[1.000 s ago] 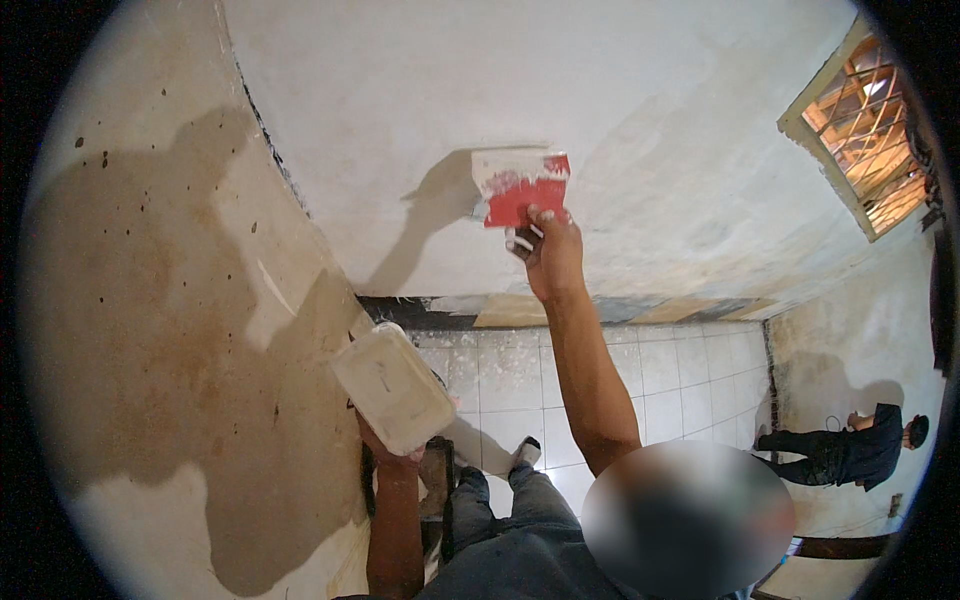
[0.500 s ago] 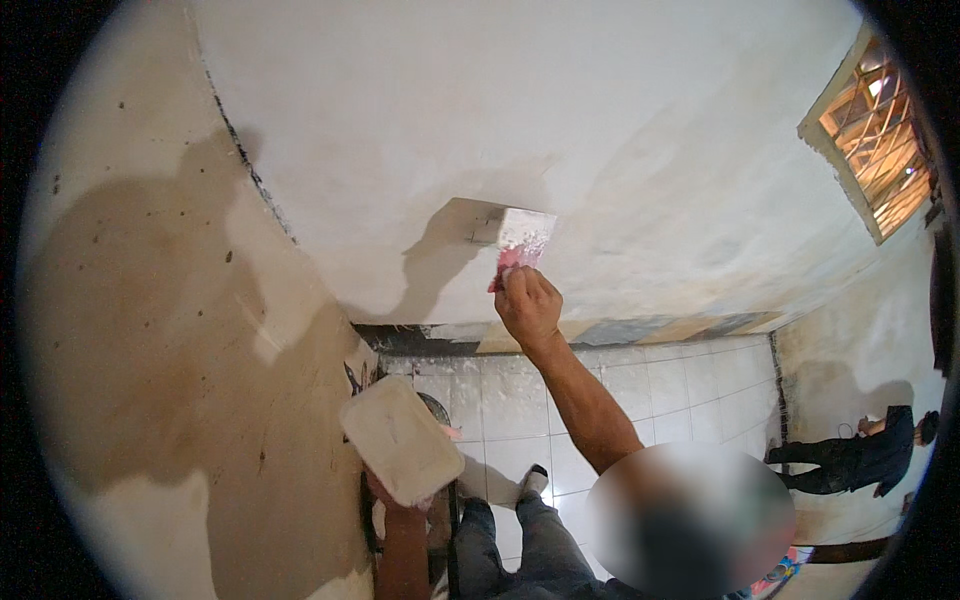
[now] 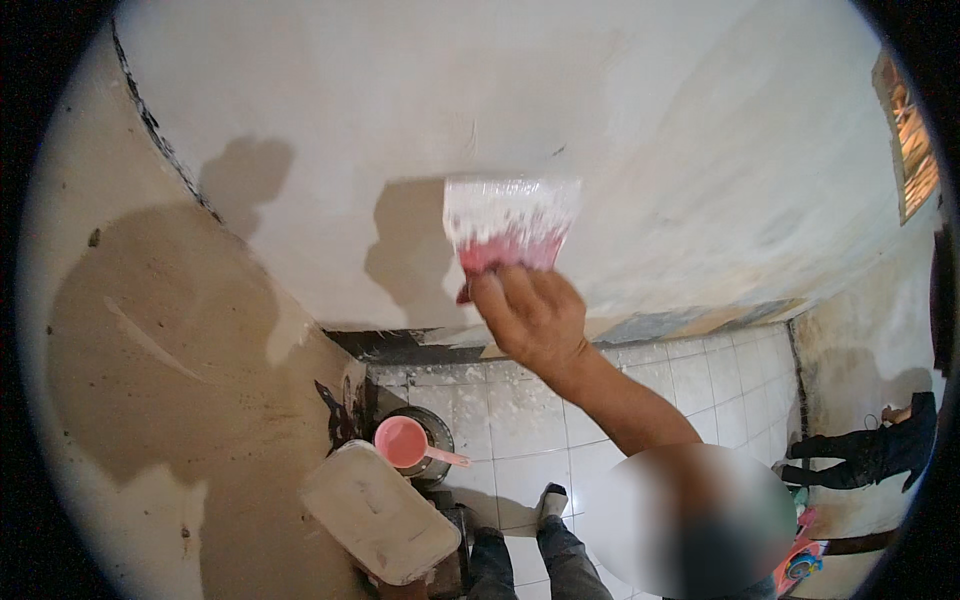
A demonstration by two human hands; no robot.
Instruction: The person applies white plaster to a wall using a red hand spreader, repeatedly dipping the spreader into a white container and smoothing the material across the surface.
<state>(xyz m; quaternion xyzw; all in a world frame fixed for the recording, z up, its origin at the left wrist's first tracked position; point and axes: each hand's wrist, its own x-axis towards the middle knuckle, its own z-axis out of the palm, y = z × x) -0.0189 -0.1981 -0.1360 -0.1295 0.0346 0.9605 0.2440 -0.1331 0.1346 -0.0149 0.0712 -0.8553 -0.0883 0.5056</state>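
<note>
In my right hand is a wide putty knife, its fingers closed round the pink lower part. White paste covers much of the blade, whose top edge lies at or close to the pale wall in front of me. At the lower left, a rounded rectangular pale plastic tub is tilted, with dried smears on it. My left hand is mostly hidden beneath this tub, which it appears to support; its fingers do not show clearly.
A pink dipper rests over a dark round bucket beside the left corner. White floor tiles are spattered. Another person stands by the right-hand wall, and a latticed opening is at upper right.
The putty knife has turned its broad face towards me and shifted slightly left. The tub has moved down and left, uncovering the pink dipper and bucket. My view has shifted too.
</note>
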